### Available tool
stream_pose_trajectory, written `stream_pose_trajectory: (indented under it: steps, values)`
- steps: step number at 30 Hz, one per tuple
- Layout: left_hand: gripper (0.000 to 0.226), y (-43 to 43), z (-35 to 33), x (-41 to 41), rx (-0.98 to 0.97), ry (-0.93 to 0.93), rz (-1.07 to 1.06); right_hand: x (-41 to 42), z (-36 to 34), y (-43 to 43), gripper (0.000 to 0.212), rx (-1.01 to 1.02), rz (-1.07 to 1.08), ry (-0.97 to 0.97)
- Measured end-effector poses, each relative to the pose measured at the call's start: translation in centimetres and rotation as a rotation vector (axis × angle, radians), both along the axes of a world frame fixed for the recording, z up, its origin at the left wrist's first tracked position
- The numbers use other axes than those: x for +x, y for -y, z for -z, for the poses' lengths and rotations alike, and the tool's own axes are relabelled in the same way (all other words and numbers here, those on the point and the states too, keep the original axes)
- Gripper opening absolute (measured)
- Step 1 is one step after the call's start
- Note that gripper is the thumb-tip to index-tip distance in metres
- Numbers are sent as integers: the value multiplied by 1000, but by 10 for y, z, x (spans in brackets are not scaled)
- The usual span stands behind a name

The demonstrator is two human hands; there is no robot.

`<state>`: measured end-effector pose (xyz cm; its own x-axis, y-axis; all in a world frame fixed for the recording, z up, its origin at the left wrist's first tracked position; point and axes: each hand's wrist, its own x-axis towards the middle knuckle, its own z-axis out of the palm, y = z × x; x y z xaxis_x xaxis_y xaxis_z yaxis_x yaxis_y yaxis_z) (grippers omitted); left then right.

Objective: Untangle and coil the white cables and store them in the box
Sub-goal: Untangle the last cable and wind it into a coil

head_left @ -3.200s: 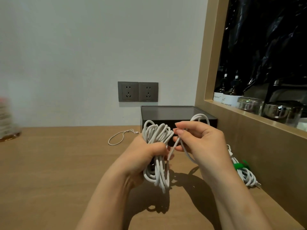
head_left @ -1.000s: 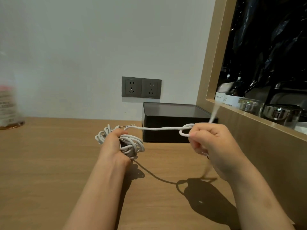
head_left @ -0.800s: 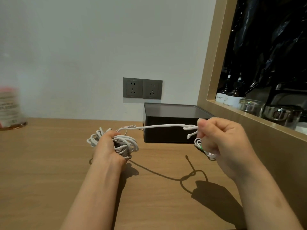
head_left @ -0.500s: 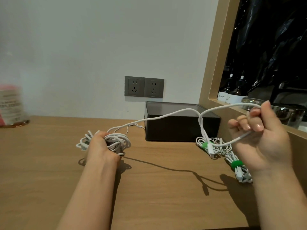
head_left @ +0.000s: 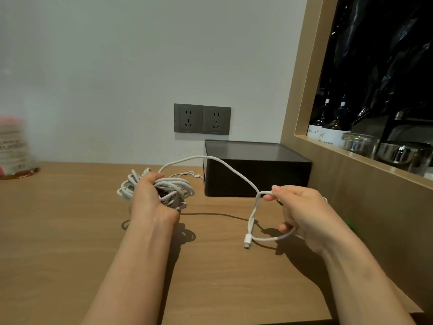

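My left hand (head_left: 150, 198) grips a tangled bundle of white cable (head_left: 174, 192) just above the wooden table. One strand (head_left: 210, 158) arcs from the bundle to my right hand (head_left: 302, 212), which pinches it and holds a small loop of it. The loop's free end with a white plug (head_left: 247, 243) hangs near the table. The black box (head_left: 255, 181) stands behind, against the wall, between my hands. A thin white cord (head_left: 189, 174) lies on the table behind the bundle.
Two grey wall sockets (head_left: 202, 118) sit above the box. A wooden shelf frame (head_left: 351, 165) with bottles and jars runs along the right. A blurred container (head_left: 14, 148) stands at the far left. A green speck (head_left: 349, 223) shows behind my right wrist.
My right hand has dropped from shelf height to near the table and now holds a loop with the plug hanging. The green-tied cables on the right are now hidden behind it.
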<state>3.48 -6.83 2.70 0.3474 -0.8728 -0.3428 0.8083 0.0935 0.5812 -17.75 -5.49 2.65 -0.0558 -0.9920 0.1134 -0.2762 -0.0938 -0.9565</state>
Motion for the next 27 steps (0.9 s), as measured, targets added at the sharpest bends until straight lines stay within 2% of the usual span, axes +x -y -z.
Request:
stream_pose_trajectory:
  steps: [4, 9, 11, 12, 16, 20, 23, 27]
  values:
    - [25, -1, 0, 4, -37, -58, -53, -9, 5, 8, 27, 81, 35, 310]
    - [31, 0, 1, 19, -42, -197, -126, -19, 10, 21, 28, 245, 86, 981]
    - [29, 3, 4, 20, -24, -236, -148, -17, 12, 22, 31, 268, 109, 1149]
    - [26, 4, 6, 20, -21, -252, -157, -14, 13, 22, 32, 266, 123, 1174]
    - [20, 8, 9, 18, -27, -241, -157, -1, 9, 15, 40, 252, 90, 954]
    - [19, 5, 7, 11, -33, -185, -128, 9, 5, 8, 26, 202, -35, 734]
    - [22, 3, 5, 3, -28, -117, -100, 14, 2, 4, 24, 112, -142, 625]
    - [23, 1, 3, 1, -20, -160, -78, 15, -4, -2, 23, 101, -285, 481]
